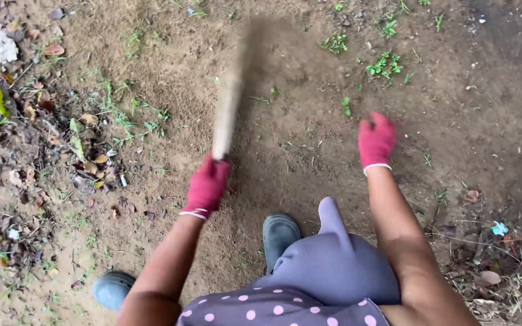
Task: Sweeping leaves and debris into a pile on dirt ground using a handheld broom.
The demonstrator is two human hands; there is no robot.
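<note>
Your gloved left hand (206, 186) grips a blurred wooden handle (228, 111); your gloved right hand (376, 140) hovers loosely curled, empty, above bare soil (309, 151).

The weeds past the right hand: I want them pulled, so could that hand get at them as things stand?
Probably yes. The right hand is empty, gloved and held low over bare soil, and nothing lies between it and the weeds just beyond. The left hand holds the stick.
</note>
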